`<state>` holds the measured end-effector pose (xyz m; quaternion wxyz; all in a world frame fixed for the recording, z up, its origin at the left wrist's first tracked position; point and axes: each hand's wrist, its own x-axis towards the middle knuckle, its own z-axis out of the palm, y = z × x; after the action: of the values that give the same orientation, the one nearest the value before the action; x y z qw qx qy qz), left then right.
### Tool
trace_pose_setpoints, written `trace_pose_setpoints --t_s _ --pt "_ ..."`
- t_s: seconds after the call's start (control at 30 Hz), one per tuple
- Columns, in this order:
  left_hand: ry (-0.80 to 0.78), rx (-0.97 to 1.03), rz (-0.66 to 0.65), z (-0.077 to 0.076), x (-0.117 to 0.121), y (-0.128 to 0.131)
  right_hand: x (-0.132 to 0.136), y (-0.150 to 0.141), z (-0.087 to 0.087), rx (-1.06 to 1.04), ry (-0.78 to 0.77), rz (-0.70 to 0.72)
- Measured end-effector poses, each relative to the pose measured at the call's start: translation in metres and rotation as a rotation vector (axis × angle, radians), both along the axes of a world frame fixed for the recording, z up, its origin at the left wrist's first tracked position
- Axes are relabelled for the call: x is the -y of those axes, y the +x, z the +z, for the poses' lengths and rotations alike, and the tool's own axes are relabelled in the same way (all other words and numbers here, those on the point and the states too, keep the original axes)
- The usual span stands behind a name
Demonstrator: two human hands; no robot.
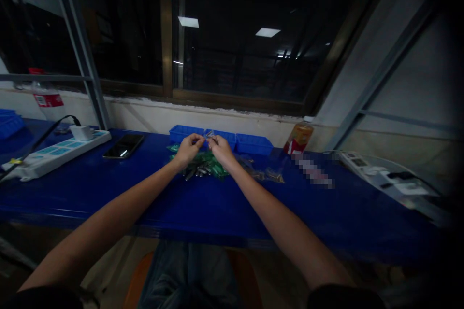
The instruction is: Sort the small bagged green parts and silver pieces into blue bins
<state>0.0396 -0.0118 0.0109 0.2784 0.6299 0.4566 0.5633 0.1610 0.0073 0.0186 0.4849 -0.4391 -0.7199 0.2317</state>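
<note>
Above a pile of small green and metallic pieces (201,171), my two hands are close together. My right hand (222,149) pinches what looks like a small clear plastic bag (209,133). The fingers of my left hand (189,149) are closed beside it, and what they hold is too small to make out. Just behind the hands stand blue plastic bins (253,143) in a row. To the right of the pile lie clear bags with small brass-coloured pieces (274,175).
On the blue table (174,207), a phone (123,146) and a white power strip (54,155) lie left. A drink bottle (300,138) stands right, near another power strip (387,181). A red-labelled bottle (47,96) is at the far left. Behind is a window.
</note>
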Motion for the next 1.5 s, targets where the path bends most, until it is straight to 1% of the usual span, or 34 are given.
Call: trace_pose_setpoints --t_s 0.03,0.1,0.17,0.2,0.27,0.33,0.4,0.47,0.57,0.67,0.77,0.87,0.97,1.03,1.1,1.17,1.27,1.33,1.43,1.5 --pt "-0.006 0.012 -0.002 0.0 -0.001 -0.003 0.003 -0.001 -0.005 0.024 -0.005 -0.001" --pt "0.011 -0.004 -0.057 -0.001 0.002 -0.008 0.012 0.001 -0.014 0.087 -0.01 0.011" --pt "0.06 -0.106 -0.143 -0.003 0.006 -0.011 0.02 0.002 -0.019 0.122 -0.013 0.015" --pt "0.084 -0.162 -0.157 -0.003 0.007 -0.013 0.022 0.002 -0.02 0.113 -0.014 0.009" --pt "0.108 -0.227 -0.125 -0.005 0.008 -0.017 0.023 0.003 -0.02 0.065 -0.015 0.01" --pt "0.097 -0.231 -0.103 -0.006 0.009 -0.019 0.022 0.004 -0.018 0.018 -0.008 0.042" --pt "0.066 -0.203 -0.144 -0.006 0.008 -0.021 0.021 0.005 -0.017 0.003 0.001 0.059" --pt "0.029 -0.165 -0.199 -0.004 0.008 -0.022 0.02 0.006 -0.016 0.008 0.01 0.039" --pt "0.002 -0.144 -0.247 -0.002 0.008 -0.024 0.021 0.008 -0.015 0.048 0.022 -0.002" --pt "-0.003 -0.203 -0.283 0.001 0.011 -0.027 0.024 0.011 -0.009 0.199 0.064 -0.016" --pt "0.068 -0.4 -0.26 0.004 0.018 -0.028 0.033 0.014 -0.002 0.448 0.219 -0.031" --pt "0.176 -0.597 -0.178 0.01 0.027 -0.026 0.042 0.015 0.003 0.611 0.35 -0.058" --pt "0.22 -0.653 -0.101 0.016 0.034 -0.025 0.049 0.012 0.004 0.62 0.405 -0.095" --pt "0.216 -0.673 -0.098 0.019 0.035 -0.026 0.052 0.009 0.005 0.558 0.425 -0.093" --pt "0.208 -0.696 -0.116 0.021 0.035 -0.027 0.053 0.008 0.005 0.508 0.446 -0.059" --pt "0.218 -0.713 -0.121 0.021 0.033 -0.029 0.054 0.007 0.006 0.505 0.469 -0.035" --pt "0.249 -0.759 -0.097 0.023 0.032 -0.031 0.055 0.007 0.006 0.564 0.515 -0.026" --pt "0.25 -0.824 -0.074 0.024 0.032 -0.032 0.056 0.006 0.005 0.624 0.542 -0.003" --pt "0.238 -0.937 -0.036 0.025 0.032 -0.032 0.06 0.003 0.001 0.703 0.549 0.032" --pt "0.227 -0.954 0.009 0.024 0.033 -0.032 0.061 0.001 -0.001 0.721 0.545 0.053"
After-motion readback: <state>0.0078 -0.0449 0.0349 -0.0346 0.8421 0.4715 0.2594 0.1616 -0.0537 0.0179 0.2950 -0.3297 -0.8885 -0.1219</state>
